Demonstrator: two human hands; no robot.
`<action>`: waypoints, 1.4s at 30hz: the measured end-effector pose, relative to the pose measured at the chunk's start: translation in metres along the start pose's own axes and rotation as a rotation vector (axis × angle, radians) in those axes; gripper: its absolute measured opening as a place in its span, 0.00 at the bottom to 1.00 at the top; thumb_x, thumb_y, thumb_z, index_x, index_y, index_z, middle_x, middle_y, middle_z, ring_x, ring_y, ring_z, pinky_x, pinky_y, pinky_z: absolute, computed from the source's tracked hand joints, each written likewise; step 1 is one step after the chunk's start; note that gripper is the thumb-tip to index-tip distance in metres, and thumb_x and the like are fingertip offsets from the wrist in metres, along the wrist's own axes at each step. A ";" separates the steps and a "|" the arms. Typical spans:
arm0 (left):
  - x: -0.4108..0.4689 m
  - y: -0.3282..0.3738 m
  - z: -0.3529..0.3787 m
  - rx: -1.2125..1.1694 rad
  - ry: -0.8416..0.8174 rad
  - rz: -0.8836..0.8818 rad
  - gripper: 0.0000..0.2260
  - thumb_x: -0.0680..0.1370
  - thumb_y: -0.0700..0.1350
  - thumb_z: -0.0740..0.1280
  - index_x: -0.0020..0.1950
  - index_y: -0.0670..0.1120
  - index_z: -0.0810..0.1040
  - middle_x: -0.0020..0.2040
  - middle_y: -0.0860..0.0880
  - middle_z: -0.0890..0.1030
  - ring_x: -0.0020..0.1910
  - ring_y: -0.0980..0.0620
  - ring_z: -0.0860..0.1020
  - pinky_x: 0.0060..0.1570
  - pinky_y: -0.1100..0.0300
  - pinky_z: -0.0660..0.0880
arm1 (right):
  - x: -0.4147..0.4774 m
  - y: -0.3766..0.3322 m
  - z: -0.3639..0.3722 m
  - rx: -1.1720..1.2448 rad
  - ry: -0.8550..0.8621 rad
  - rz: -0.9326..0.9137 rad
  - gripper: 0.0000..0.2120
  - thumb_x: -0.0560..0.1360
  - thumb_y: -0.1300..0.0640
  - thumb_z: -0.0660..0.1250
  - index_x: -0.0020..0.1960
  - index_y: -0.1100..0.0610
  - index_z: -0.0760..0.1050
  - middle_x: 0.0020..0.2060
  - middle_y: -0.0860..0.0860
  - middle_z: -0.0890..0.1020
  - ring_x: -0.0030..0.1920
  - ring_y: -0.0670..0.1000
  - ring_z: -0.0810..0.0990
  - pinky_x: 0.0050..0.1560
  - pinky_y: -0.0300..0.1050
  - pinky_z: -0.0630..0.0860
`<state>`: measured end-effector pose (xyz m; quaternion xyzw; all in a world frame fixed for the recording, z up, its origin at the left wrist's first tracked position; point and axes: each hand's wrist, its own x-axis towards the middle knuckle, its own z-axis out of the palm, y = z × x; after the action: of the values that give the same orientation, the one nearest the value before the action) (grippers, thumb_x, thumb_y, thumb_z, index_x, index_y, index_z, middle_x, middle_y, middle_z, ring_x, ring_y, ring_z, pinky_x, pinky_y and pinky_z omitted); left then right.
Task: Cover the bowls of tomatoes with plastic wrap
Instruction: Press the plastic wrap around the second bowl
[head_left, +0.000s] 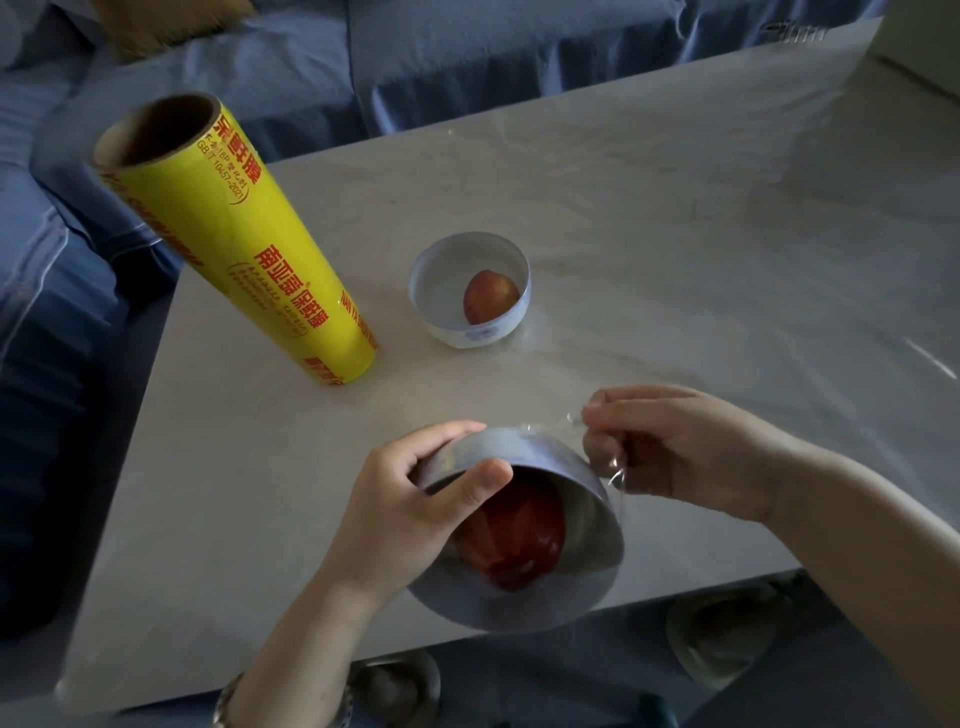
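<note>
Left hand (410, 499) grips tilted near bowl (545, 587) rim; right hand (670, 447) pinches plastic wrap (615, 467) at its edge; tomato (519, 540) inside.

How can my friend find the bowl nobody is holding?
Look at the pale table, then the tall yellow roll standing on it. Just right of the roll's foot sits a small white bowl with one tomato inside. It stands flat and untouched, while the other bowl is tilted in the left hand as the right hand pinches wrap.
</note>
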<state>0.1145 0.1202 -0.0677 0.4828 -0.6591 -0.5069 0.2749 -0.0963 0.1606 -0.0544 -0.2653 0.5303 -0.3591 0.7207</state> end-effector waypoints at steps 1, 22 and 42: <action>0.000 -0.001 0.000 0.012 -0.006 -0.005 0.30 0.52 0.77 0.66 0.43 0.58 0.81 0.44 0.64 0.83 0.46 0.66 0.80 0.42 0.76 0.72 | 0.000 -0.002 -0.001 -0.107 -0.019 0.048 0.12 0.75 0.57 0.63 0.33 0.56 0.71 0.25 0.48 0.74 0.27 0.45 0.71 0.33 0.37 0.69; -0.004 0.001 0.001 -0.054 -0.210 -0.008 0.31 0.53 0.73 0.70 0.47 0.54 0.82 0.46 0.59 0.84 0.47 0.61 0.82 0.42 0.72 0.74 | 0.007 0.024 0.020 0.308 -0.042 -0.281 0.12 0.59 0.52 0.71 0.30 0.62 0.80 0.34 0.53 0.85 0.33 0.48 0.83 0.34 0.38 0.78; -0.012 -0.006 0.004 -0.026 -0.072 0.085 0.26 0.55 0.74 0.69 0.44 0.59 0.80 0.45 0.67 0.83 0.48 0.67 0.80 0.46 0.76 0.72 | 0.012 0.015 0.032 -0.232 0.357 -0.072 0.11 0.64 0.51 0.76 0.31 0.58 0.82 0.25 0.49 0.80 0.26 0.43 0.75 0.27 0.33 0.72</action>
<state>0.1180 0.1323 -0.0732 0.4321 -0.6818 -0.5203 0.2788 -0.0602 0.1604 -0.0629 -0.2975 0.6776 -0.3622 0.5667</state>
